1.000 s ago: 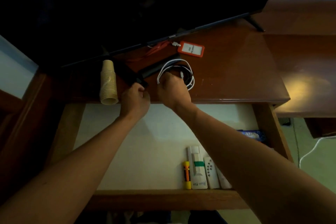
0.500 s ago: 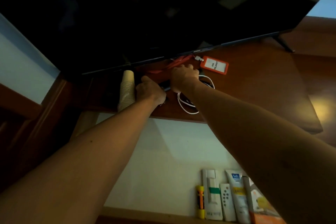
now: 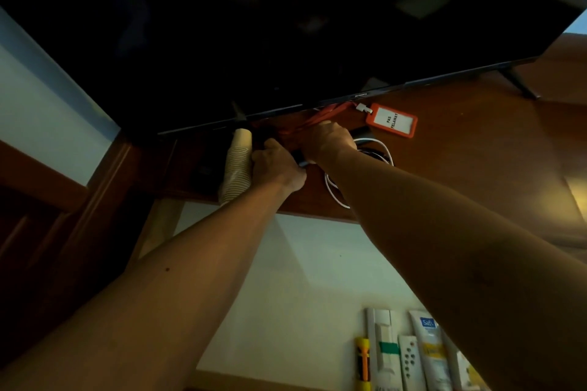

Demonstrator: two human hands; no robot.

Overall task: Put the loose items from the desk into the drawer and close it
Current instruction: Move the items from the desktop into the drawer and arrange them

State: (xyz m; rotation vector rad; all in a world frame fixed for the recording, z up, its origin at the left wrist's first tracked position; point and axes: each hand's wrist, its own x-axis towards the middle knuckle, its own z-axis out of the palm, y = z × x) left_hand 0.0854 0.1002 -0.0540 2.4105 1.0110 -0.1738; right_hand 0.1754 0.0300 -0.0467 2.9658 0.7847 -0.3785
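Hands work at the far desk [image 3: 476, 168] edge under the television [image 3: 286, 25]. Left hand [image 3: 279, 165] grips a dark object, fingers curled. Right hand [image 3: 328, 140] curls over the orange lanyard [image 3: 317, 119]; its grip cannot be confirmed. Drawer [image 3: 286, 279] stands open, 5 items near right.

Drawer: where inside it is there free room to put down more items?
The open white-lined drawer is bare across its left and middle floor. Its front right corner is crowded: yellow torch, white remote control, white tube.
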